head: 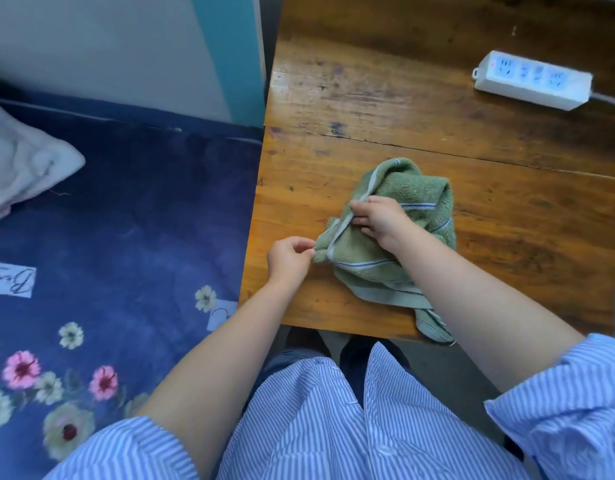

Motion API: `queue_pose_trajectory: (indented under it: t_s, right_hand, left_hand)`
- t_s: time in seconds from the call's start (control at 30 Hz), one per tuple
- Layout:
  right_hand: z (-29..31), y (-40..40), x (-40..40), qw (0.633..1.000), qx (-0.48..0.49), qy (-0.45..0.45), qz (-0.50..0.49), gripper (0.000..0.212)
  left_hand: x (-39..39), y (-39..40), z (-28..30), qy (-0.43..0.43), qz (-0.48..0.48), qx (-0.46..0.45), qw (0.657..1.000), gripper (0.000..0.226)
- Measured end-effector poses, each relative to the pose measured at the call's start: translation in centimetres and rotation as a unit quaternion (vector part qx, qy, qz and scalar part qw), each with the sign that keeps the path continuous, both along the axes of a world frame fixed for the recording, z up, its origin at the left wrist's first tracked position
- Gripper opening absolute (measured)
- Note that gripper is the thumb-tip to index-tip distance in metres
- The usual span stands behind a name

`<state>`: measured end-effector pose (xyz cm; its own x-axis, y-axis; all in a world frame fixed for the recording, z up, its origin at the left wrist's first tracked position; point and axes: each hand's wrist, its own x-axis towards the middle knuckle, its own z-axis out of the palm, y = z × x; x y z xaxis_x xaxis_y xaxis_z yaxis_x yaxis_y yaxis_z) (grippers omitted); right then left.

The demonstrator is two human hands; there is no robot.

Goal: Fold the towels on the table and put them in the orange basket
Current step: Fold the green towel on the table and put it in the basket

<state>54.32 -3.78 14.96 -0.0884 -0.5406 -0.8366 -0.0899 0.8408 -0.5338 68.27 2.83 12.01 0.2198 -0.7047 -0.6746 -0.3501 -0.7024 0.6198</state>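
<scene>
A green towel (399,233) of looped terry cloth is lying crumpled on the near part of a wooden table (420,109), bunched into a soft mound with one corner hanging over the table's near edge. Pale bands and thin blue stripes are running across the fabric, and a whitish hem is showing along its left side.

The left hand (289,259) is sitting at the towel's left edge, its thumb and curled fingers pinching a small bit of the cloth there. The right hand (380,218) is reaching over the middle of the mound, its fingers curling around the pale hem and gripping it. Both forearms are bare, with blue-and-white striped sleeves (573,407) rolled back above them.

The table is showing a worn, glossy varnish, dark scuffs and a long crack running across the boards. At the far right, a white plastic power strip (533,79), a long rectangular block, is resting flat with its cable leading off to the right. To the left of the table, a dark blue sheet (126,216) printed with pink and cream flowers is spreading out, and a pale, rumpled cloth (18,168) is lying on its far left part.
</scene>
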Motion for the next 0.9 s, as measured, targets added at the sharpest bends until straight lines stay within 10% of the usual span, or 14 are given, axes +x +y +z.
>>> queue_pose_trajectory:
  t_s: [0.13, 0.53, 0.77, 0.9]
  right_hand:
    - [3.0, 0.6, -6.0, 0.984, -0.012, -0.145, -0.102, 0.021]
    - [5.0, 4.2, -21.2, 0.963, 0.021, 0.260, -0.063, 0.027]
    - [2.8, 7.2, -18.9, 0.962, 0.025, 0.272, -0.020, 0.048]
    - [1.6, 9.2, -18.1, 0.972, 0.054, 0.196, -0.116, 0.034]
  left_hand:
    - [0.6, -1.4, 0.7, -0.010, 0.025, -0.031, 0.999, 0.020]
    - [-2.3, -2.6, 2.0, -0.097, -0.120, -0.019, 0.988, 0.023]
    - [-8.3, -1.5, 3.6, -0.070, -0.406, 0.060, 0.909, 0.031]
    - [-9.7, -2.6, 3.3, -0.155, -0.228, 0.018, 0.961, 0.023]
